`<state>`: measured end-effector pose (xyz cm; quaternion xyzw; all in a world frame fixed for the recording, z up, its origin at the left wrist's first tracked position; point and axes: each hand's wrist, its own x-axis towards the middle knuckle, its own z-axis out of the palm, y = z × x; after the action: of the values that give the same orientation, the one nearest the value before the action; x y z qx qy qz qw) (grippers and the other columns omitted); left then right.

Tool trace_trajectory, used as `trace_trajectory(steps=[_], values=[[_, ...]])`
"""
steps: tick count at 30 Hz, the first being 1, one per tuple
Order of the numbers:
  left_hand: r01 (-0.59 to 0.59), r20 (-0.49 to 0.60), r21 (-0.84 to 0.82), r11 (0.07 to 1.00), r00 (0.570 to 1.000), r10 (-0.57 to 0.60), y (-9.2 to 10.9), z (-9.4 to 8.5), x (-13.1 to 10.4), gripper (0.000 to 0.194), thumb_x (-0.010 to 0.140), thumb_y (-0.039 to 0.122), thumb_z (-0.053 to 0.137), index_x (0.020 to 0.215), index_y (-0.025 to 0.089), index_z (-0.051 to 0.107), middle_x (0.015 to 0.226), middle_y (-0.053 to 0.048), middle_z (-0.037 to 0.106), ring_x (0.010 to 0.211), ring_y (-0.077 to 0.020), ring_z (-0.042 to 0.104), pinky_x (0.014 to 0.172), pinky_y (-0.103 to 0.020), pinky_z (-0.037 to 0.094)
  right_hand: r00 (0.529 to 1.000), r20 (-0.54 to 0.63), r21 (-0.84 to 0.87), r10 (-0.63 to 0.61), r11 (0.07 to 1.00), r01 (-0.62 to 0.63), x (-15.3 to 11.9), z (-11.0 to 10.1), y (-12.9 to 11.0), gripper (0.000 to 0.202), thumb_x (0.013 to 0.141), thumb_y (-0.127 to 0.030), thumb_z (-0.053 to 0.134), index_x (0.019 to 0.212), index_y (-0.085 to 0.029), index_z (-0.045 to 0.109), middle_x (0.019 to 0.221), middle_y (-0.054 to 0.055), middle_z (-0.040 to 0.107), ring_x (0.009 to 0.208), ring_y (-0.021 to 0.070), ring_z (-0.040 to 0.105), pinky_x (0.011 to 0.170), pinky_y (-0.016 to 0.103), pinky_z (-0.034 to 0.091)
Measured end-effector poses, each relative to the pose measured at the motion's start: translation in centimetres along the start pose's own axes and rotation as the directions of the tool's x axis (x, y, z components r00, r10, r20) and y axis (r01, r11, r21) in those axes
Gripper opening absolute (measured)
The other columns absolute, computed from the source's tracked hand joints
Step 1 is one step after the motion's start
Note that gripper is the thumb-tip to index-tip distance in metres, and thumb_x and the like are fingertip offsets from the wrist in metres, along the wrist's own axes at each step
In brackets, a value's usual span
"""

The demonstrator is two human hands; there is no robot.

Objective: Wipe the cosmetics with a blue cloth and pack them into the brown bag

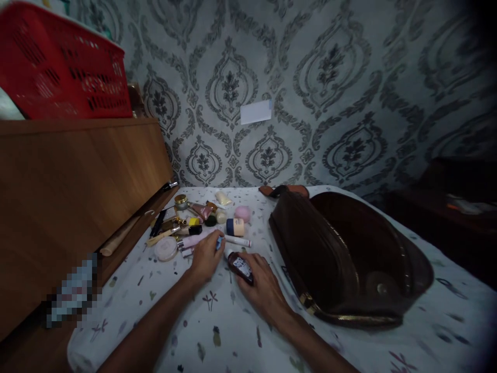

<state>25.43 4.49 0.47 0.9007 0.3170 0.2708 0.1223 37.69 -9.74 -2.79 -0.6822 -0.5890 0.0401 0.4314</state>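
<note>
My right hand (259, 284) is wrapped round a small dark brown bottle (241, 267) with a white cap and a pale printed label, held tilted just above the cloth. To its left, my left hand (207, 257) has its fingers closed on a small light-blue item (219, 242), mostly hidden by the fingers. Close beyond both hands lie a white tube-like stick (238, 241), a cream jar with a dark blue lid (235, 227) and a pink makeup sponge (243, 213). A round pale compact (165, 248) rests left of my left hand.
An open dark brown bag (310, 248) with a gold zip stands at the right. Several cosmetics, including a pink tube (201, 210), crowd the back left of the patterned cloth (217, 331). A wooden cabinet (85, 176) bearing a red basket (70, 62) borders the left.
</note>
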Motion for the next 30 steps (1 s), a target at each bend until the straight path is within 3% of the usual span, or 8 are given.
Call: trace_trajectory(steps=[7,11,16,23,30], values=[[0.096,0.004,0.276,0.956,0.995,-0.101,-1.6,-2.5,5.9,0.026,0.092,0.022,0.049,0.117,0.020,0.054,0.121,-0.013,0.059,0.115,-0.0279,0.055,0.091,-0.038,0.045,0.999,-0.008,-0.020,0.036,0.999,-0.036,-0.1,0.3,0.2,0.042,0.075,-0.012,0.059,0.116,-0.022,0.061,0.106,0.008,0.064,0.101,0.0271,0.058,0.090,0.040,0.049],[0.120,0.074,0.385,0.915,0.984,-0.160,-3.0,-3.2,7.7,0.039,0.087,0.022,0.056,0.126,0.021,0.051,0.124,-0.014,0.053,0.116,-0.0299,0.052,0.089,-0.039,0.047,0.999,-0.006,-0.012,0.052,0.999,-0.052,-0.2,0.1,-0.2,0.044,0.075,-0.012,0.060,0.117,-0.021,0.060,0.108,0.008,0.063,0.103,0.0267,0.057,0.092,0.039,0.049],[0.058,0.177,0.448,0.892,0.972,-0.152,-3.8,-3.1,9.0,0.053,0.084,0.021,0.059,0.135,0.029,0.044,0.123,-0.011,0.053,0.113,-0.0286,0.055,0.085,-0.037,0.048,0.998,-0.029,-0.004,0.047,0.999,-0.047,-0.2,0.3,-0.1,0.044,0.073,-0.009,0.058,0.115,-0.023,0.061,0.105,0.007,0.064,0.102,0.0261,0.058,0.091,0.038,0.048],[-0.037,0.236,0.435,0.900,0.969,-0.075,-2.9,-3.8,8.9,0.051,0.080,0.006,0.051,0.125,0.027,0.051,0.117,-0.009,0.059,0.105,-0.0269,0.061,0.086,-0.038,0.048,0.998,-0.051,0.023,0.031,0.999,-0.030,-0.1,0.7,0.7,0.045,0.075,-0.012,0.058,0.118,-0.022,0.060,0.107,0.008,0.065,0.103,0.0274,0.059,0.091,0.041,0.049],[-0.094,0.162,0.317,0.944,0.986,0.044,-0.8,-1.9,6.4,0.049,0.088,0.017,0.051,0.136,0.022,0.042,0.132,-0.012,0.053,0.115,-0.0258,0.057,0.094,-0.038,0.048,0.998,-0.059,0.059,0.026,0.998,-0.022,-0.1,0.8,1.0,0.044,0.075,-0.014,0.058,0.118,-0.022,0.060,0.107,0.008,0.065,0.103,0.0273,0.059,0.092,0.042,0.048]])
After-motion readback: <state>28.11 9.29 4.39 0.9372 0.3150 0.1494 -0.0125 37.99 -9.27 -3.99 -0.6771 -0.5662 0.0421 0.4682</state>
